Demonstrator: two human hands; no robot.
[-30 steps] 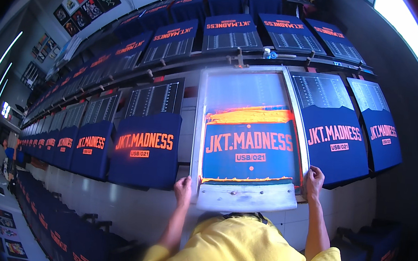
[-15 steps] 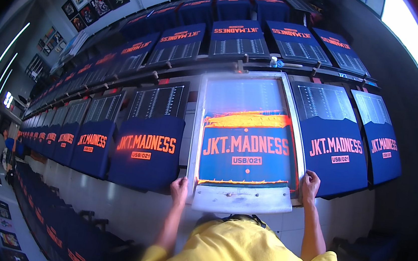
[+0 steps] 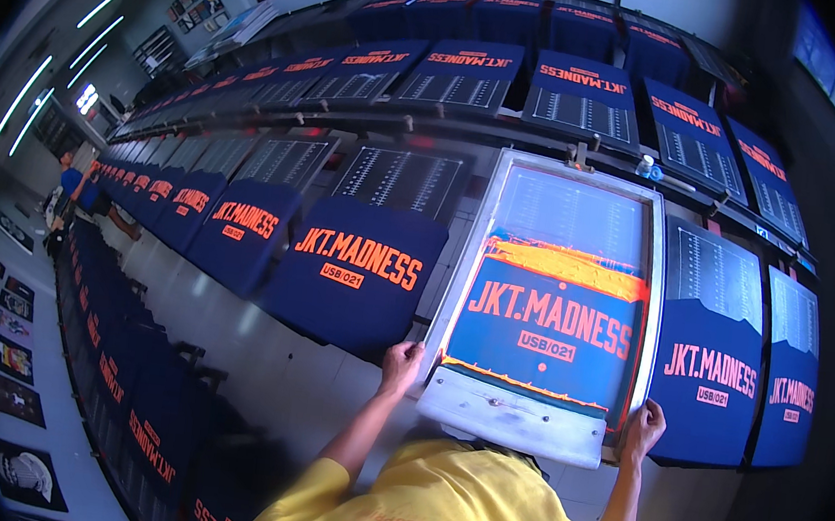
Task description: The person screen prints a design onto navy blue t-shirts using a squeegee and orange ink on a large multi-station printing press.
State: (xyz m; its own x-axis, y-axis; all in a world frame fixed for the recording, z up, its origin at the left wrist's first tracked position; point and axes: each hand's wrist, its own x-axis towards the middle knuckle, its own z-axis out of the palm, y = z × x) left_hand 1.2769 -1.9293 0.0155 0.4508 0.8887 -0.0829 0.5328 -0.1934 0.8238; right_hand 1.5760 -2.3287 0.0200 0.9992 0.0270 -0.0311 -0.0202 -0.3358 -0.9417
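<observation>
A screen-printing frame [image 3: 651,313] with a pale rim stands in front of me, over a board in the row. Through its mesh shows a dark blue area with orange lettering. A thick band of orange ink [image 3: 568,267] lies across the middle of the mesh. At the near end rests a wide pale squeegee [image 3: 515,421] with several bolts; a thin orange line runs along its far edge. My left hand [image 3: 401,369] is closed on the frame's near left side. The fingers of my right hand [image 3: 643,430] curl around its near right side. Neither hand touches the squeegee.
Dark blue printed shirts lie on boards to the left [image 3: 353,300] and right [image 3: 704,419], close beside the frame. A rail with a small bottle [image 3: 645,166] runs behind it. Another shirt row [image 3: 145,425] is at lower left. Another person [image 3: 77,190] stands far left.
My view has turned left, so the frame and shirts appear farther right. Both hands stay on the frame's sides, and the ink and squeegee look the same.
</observation>
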